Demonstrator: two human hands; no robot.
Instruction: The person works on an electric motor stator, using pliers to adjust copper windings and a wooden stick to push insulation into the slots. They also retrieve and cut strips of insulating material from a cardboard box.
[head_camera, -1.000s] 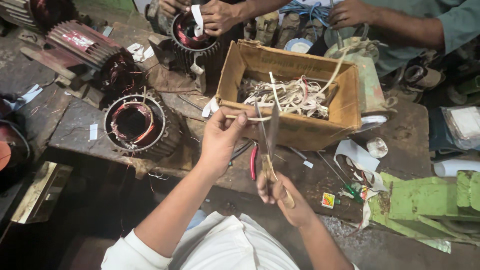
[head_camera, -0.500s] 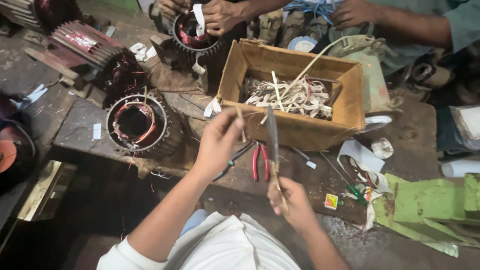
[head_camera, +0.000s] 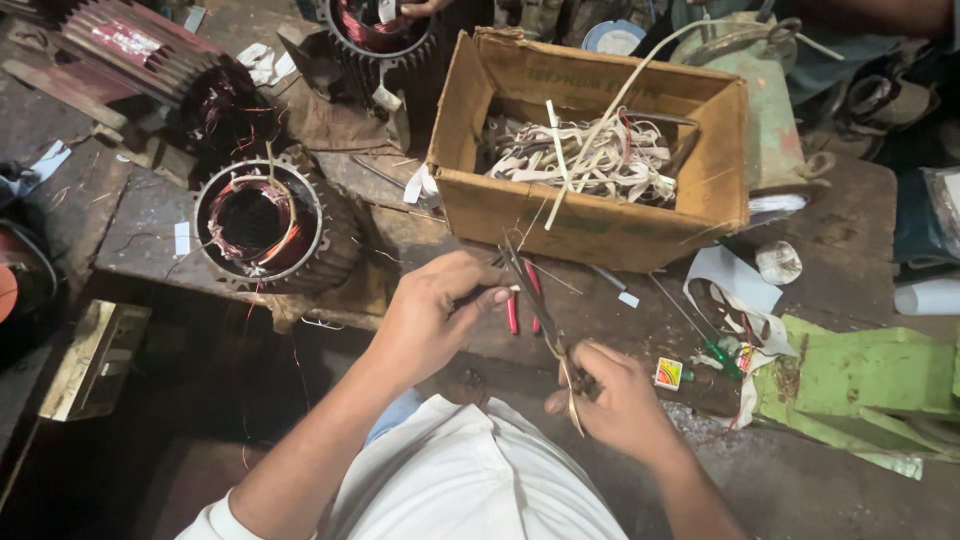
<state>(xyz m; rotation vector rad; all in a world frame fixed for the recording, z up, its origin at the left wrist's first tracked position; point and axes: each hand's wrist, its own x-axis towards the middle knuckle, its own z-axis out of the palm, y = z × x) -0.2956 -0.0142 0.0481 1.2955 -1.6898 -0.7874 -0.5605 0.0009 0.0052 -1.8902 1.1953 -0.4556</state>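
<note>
My right hand (head_camera: 625, 400) is closed on the handles of a pair of scissors (head_camera: 535, 300), low over the front edge of the bench (head_camera: 150, 225). The scissors' long axis runs on a slant, from my right fist up and to the left, with the tips pointing away from me toward the front wall of the cardboard box (head_camera: 590, 215). The blades look nearly together, though they are thin and dark against the bench, so I cannot tell exactly. My left hand (head_camera: 435, 310) is just beside them on the left, its fingers curled and pinched together close to the blades; whatever it pinches is too small to make out, and I cannot tell if it touches the blades. A pale strip (head_camera: 573, 405) hangs down from my right fist toward my shirt. Just behind the scissors, red-handled pliers (head_camera: 523, 305) lie on the bench, handles toward me. The box stands open, filled with a tangle of pale strips, one long strip rising out of it to the upper right. To the left of my hands a stator (head_camera: 265, 225) with copper windings sits on the bench, bore facing up. Another person's hand (head_camera: 425, 8) rests on a second stator (head_camera: 380, 35) at the far edge.
</note>
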